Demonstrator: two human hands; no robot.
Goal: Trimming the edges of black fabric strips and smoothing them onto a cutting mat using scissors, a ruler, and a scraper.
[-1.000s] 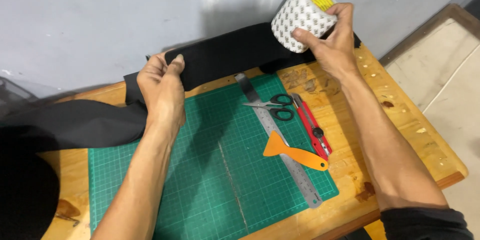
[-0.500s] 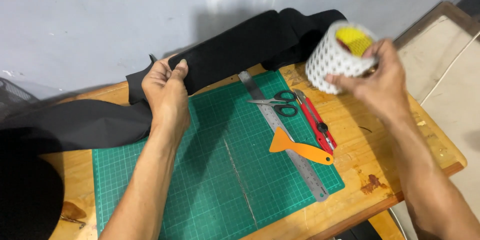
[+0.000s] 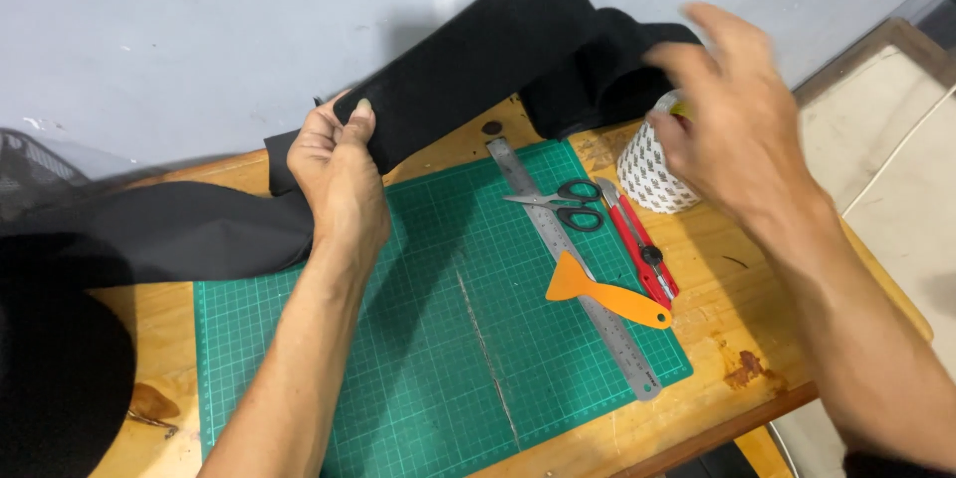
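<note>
— Black felt-like fabric strip (image 3: 468,70), where is it?
— Pinched under my left hand (image 3: 339,174) fingers. My right hand (image 3: 732,124) fingers hover spread, just above the white patterned tape roll (image 3: 652,174).

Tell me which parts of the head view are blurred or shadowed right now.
Head view: the right hand is motion-blurred at the fingers, partly covering the tape roll; the left hand gripping the black fabric is sharp, as are the scissors; soft shadows fall on the wall above the fabric.
</note>
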